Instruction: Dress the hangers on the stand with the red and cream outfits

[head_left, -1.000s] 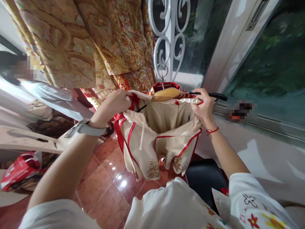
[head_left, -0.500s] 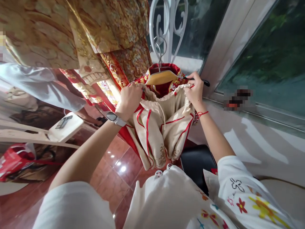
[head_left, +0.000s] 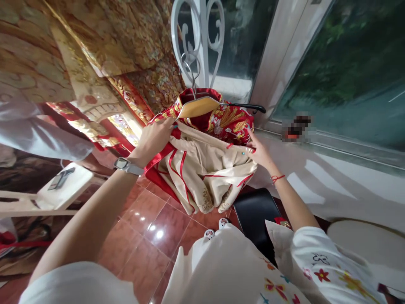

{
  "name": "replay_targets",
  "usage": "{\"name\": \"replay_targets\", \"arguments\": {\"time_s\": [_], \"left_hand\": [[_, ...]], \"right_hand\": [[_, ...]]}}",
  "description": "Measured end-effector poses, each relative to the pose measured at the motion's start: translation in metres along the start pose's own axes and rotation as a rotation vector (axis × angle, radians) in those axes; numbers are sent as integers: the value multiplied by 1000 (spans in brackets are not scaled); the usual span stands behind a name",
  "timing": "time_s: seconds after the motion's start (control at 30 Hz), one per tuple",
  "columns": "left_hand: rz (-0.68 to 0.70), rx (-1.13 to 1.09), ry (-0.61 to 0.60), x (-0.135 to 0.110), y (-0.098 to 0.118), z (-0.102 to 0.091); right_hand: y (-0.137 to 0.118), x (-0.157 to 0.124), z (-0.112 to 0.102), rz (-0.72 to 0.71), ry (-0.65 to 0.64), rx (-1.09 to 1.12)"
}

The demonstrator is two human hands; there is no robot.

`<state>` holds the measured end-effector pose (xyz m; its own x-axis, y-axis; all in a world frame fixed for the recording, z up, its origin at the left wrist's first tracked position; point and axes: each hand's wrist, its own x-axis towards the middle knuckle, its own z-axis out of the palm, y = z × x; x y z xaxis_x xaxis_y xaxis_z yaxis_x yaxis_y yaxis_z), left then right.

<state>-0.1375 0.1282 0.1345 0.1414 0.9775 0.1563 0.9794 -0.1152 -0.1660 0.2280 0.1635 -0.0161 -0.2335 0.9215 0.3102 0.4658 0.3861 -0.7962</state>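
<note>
Stretched between my hands is a pair of cream trousers (head_left: 196,158) with red piping and gold embroidery near the hems. My left hand (head_left: 156,137) is closed on the left end of the waistband, next to the hanger's lower left end. At the right end, my right hand (head_left: 260,151) grips the waistband, one finger reaching up against the red cloth. Behind them a red jacket with gold embroidery (head_left: 230,122) hangs on a hanger (head_left: 201,107) with a wide yellowish middle and a black tip, which sticks out free on the right.
The hanger hooks onto a white scrolled metal frame (head_left: 204,38). Gold embroidered garments (head_left: 126,38) hang at left. A person in pale clothes (head_left: 41,131) stands beyond a white chair (head_left: 76,185). A black seat (head_left: 257,211) stands at lower right, below a window (head_left: 348,63).
My right hand has left the hanger's black arm and moved lower, with its end of the waistband. The waistband now looks pulled straighter. The view has shifted rightward.
</note>
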Motion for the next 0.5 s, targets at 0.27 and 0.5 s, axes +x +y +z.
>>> {"name": "replay_targets", "arguments": {"time_s": [0.27,0.5], "left_hand": [[44,-41,-40,8,-4,4],[176,-33,-47,17,-30,6]], "right_hand": [[52,-25,18,181,-1,134],[17,49,-44,466,115,257]]}}
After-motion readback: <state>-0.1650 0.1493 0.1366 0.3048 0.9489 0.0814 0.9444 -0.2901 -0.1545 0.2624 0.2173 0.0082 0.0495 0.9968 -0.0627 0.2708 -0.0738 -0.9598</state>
